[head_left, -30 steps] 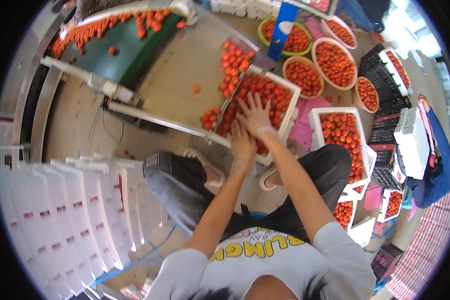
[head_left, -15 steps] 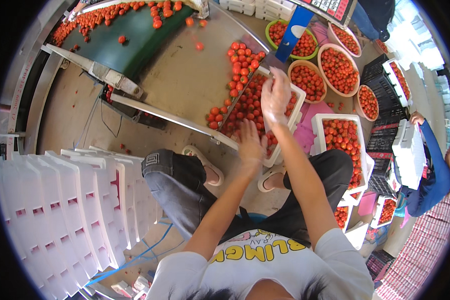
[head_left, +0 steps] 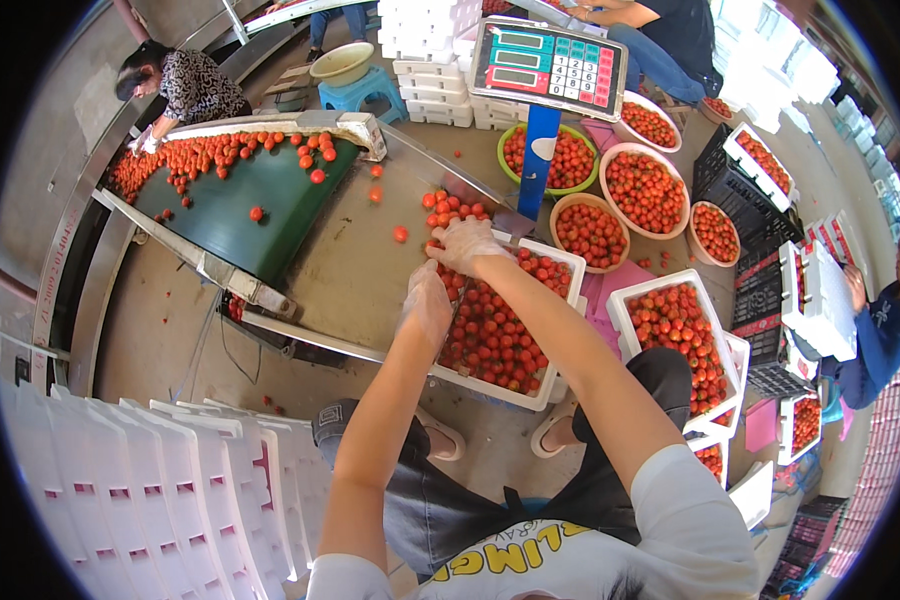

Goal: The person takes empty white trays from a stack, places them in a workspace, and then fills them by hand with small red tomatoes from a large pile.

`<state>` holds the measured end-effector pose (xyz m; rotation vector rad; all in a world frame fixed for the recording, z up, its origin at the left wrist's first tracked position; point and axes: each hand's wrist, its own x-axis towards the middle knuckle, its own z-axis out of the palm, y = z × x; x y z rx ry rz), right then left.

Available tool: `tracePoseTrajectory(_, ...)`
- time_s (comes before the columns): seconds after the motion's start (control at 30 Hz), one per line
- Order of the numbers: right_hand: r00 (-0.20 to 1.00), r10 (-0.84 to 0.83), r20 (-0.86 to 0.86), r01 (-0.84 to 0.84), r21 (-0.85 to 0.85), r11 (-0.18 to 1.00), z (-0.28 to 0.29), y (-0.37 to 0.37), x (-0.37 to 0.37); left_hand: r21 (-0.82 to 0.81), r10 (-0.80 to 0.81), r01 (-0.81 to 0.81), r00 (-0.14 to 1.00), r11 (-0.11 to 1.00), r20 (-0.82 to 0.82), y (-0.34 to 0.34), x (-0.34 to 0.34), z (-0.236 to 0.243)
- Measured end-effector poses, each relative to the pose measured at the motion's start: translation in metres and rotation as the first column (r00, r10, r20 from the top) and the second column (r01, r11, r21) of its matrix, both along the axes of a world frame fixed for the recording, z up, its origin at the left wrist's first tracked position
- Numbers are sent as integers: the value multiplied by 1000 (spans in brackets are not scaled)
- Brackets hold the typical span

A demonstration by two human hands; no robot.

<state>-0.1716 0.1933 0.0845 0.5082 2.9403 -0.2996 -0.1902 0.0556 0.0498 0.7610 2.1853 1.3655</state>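
My left hand [head_left: 428,302], in a clear thin glove, is held edge-on at the lower lip of the metal chute [head_left: 345,265], fingers stretched out. My right hand [head_left: 467,244], gloved alike, reaches across with fingers spread over small red tomatoes [head_left: 450,206] gathered at the chute's far corner. Some of those tomatoes lie hidden beneath it. Directly below the lip sits a white foam crate [head_left: 542,398] holding many tomatoes [head_left: 495,338]. A few loose tomatoes [head_left: 400,234] are on the chute.
A green conveyor belt [head_left: 270,235] carries tomatoes; a person [head_left: 195,90] works beside it. A scale display [head_left: 550,68] stands ahead. Filled basins [head_left: 682,215] and another tomato crate [head_left: 620,312] are at right. Stacked foam crates [head_left: 160,470] stand left. Another person [head_left: 875,335] holds crates.
My hands have moved from over the crate to the tomatoes at the chute's far corner. Fewer tomatoes line the chute's lip. The view has tilted up, bringing in the scale display.
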Motion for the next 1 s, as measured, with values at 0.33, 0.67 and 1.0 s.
tracePoseTrajectory(0.33,933,-140,-330,25,-330,943,-38,-18,5,208,36,-476,454,854,890,37,-10,1)
tracePoseTrajectory(0.67,633,-291,-718,27,-355,934,1,-1,42,467,-125,-493,578,734,806,70,34,56)
tracePoseTrajectory(1.0,861,-457,-224,293,-517,805,-140,35,117,138,117,-546,407,826,906,106,117,-32)
